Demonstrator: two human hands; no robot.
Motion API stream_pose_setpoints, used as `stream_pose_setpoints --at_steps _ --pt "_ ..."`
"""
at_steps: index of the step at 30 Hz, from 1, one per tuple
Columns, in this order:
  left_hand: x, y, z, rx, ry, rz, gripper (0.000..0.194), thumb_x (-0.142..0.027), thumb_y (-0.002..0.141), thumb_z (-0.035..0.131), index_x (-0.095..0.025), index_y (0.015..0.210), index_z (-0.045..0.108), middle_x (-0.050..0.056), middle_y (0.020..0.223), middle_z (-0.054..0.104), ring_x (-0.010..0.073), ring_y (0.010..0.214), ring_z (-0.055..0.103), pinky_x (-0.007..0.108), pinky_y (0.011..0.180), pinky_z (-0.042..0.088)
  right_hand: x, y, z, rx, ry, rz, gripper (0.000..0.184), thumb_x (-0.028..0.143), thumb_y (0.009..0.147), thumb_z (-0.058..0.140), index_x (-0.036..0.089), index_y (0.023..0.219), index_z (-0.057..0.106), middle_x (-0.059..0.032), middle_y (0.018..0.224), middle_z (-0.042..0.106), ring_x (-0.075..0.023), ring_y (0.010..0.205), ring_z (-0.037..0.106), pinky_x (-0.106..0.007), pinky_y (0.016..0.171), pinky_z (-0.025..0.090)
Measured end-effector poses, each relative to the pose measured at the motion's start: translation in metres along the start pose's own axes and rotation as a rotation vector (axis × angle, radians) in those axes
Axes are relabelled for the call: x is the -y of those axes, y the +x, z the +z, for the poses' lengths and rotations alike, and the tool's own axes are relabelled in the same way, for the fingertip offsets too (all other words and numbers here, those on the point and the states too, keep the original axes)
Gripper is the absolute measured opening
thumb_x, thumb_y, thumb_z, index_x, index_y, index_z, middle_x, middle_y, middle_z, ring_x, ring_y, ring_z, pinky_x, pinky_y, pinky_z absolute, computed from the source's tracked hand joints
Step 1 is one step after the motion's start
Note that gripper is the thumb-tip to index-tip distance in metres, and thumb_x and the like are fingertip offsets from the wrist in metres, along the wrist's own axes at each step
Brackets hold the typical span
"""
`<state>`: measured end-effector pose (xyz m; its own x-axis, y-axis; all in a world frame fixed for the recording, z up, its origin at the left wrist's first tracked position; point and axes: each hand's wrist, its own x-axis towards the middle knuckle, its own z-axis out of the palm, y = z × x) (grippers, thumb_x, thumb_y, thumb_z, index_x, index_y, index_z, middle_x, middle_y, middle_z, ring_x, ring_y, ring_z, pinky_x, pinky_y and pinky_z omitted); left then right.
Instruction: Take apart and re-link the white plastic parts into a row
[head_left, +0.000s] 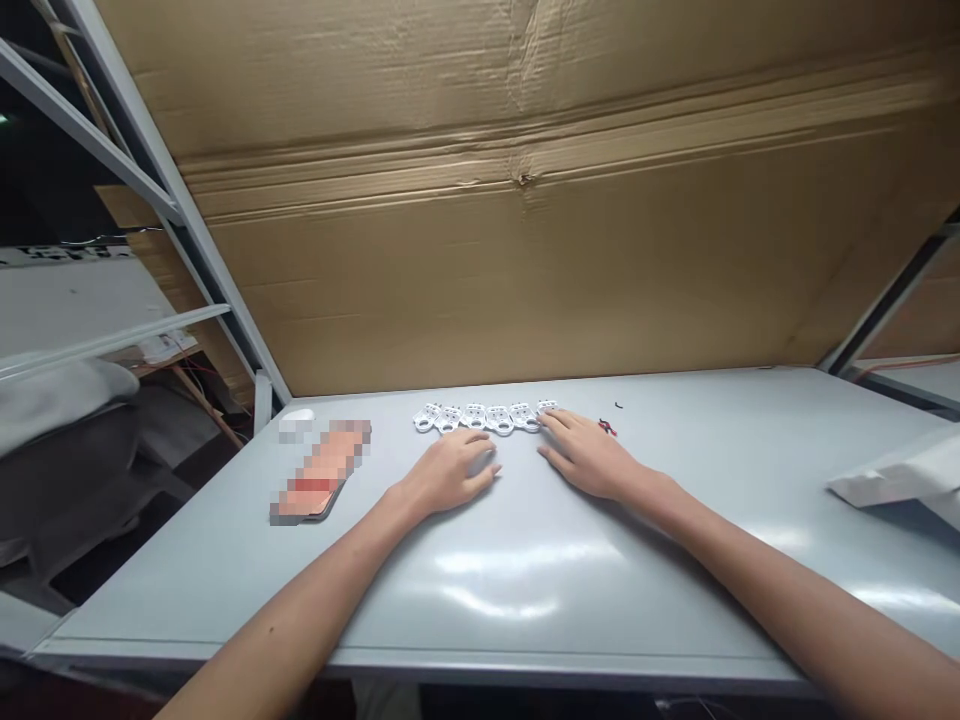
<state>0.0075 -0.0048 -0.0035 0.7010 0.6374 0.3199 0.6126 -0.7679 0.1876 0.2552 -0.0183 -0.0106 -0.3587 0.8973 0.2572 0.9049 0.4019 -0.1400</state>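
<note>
A row of several white perforated plastic parts (pixel 480 418) lies side by side near the far side of the grey table (pixel 570 590). My right hand (pixel 583 454) rests flat on the table, its fingertips touching the right end of the row. My left hand (pixel 448 473) lies palm down just in front of the row, holding nothing. Right of the row are small red and black wire pieces (pixel 607 428), close to my right fingers.
A pixelated flat object with a red band (pixel 321 472) and a white computer mouse (pixel 298 416) lie at the table's left. White packaging (pixel 896 475) sits at the right edge. Cardboard (pixel 525 200) stands behind the table, with a metal shelf frame (pixel 127 170) at the left.
</note>
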Motion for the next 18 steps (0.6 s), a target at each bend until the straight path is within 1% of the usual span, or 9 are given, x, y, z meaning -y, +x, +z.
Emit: stream_pose_setpoints --at_steps 2,5,8,11,13,16,18 --pt "0.007 0.0 -0.001 -0.067 0.019 -0.046 0.029 -0.034 0.097 0.05 -0.02 0.115 0.066 0.012 0.125 0.064 0.0273 0.116 0.059 0.042 0.1 0.049 -0.001 0.0 0.002 -0.003 0.024 0.008 0.037 0.031 0.096 0.043 0.021 0.128 0.057 -0.0142 0.133 0.061 -0.0321 0.127 0.053 -0.045 0.102 0.044" --pt "0.021 0.0 -0.004 -0.174 0.053 -0.156 0.028 -0.032 0.096 0.049 -0.019 0.113 0.067 0.013 0.128 0.063 0.0282 0.121 0.058 0.045 0.104 0.047 -0.002 -0.001 0.002 0.005 0.073 0.022 0.037 0.032 0.095 0.044 0.02 0.128 0.057 -0.0153 0.134 0.06 -0.0332 0.125 0.054 -0.046 0.1 0.044" --pt "0.035 -0.001 -0.005 -0.221 0.11 -0.268 0.028 -0.031 0.096 0.049 -0.018 0.112 0.067 0.014 0.132 0.06 0.0304 0.124 0.055 0.048 0.105 0.046 -0.002 -0.001 0.0 0.017 0.1 0.029 0.038 0.033 0.095 0.044 0.018 0.128 0.056 -0.0169 0.134 0.06 -0.0338 0.124 0.054 -0.046 0.099 0.045" --pt "0.044 -0.002 -0.004 -0.22 0.168 -0.338 0.028 -0.031 0.095 0.05 -0.017 0.115 0.065 0.016 0.134 0.057 0.0329 0.127 0.052 0.051 0.106 0.044 -0.001 -0.002 -0.002 0.026 0.099 0.036 0.037 0.033 0.095 0.046 0.019 0.127 0.056 -0.0163 0.134 0.06 -0.0327 0.125 0.054 -0.043 0.098 0.045" --pt "0.044 -0.002 -0.003 -0.207 0.188 -0.344 0.029 -0.029 0.094 0.05 -0.015 0.116 0.064 0.017 0.134 0.056 0.033 0.128 0.051 0.05 0.107 0.043 0.0 -0.002 -0.002 0.02 0.093 0.033 0.035 0.032 0.095 0.046 0.019 0.126 0.057 -0.0163 0.133 0.06 -0.0331 0.124 0.054 -0.043 0.098 0.045" --pt "0.036 -0.001 -0.003 -0.167 0.177 -0.307 0.032 -0.03 0.095 0.049 -0.014 0.119 0.062 0.019 0.136 0.054 0.0329 0.129 0.05 0.05 0.108 0.042 0.003 -0.001 -0.003 0.013 0.057 0.039 0.033 0.03 0.095 0.047 0.02 0.124 0.058 -0.0166 0.13 0.061 -0.0345 0.119 0.056 -0.046 0.096 0.044" --pt "0.025 0.0 -0.004 -0.111 0.161 -0.273 0.035 -0.033 0.096 0.048 -0.015 0.123 0.06 0.019 0.139 0.053 0.0329 0.131 0.048 0.051 0.11 0.039 0.004 -0.001 -0.004 0.015 0.029 0.042 0.032 0.03 0.095 0.046 0.02 0.123 0.059 -0.0159 0.129 0.061 -0.0337 0.114 0.058 -0.047 0.094 0.044"
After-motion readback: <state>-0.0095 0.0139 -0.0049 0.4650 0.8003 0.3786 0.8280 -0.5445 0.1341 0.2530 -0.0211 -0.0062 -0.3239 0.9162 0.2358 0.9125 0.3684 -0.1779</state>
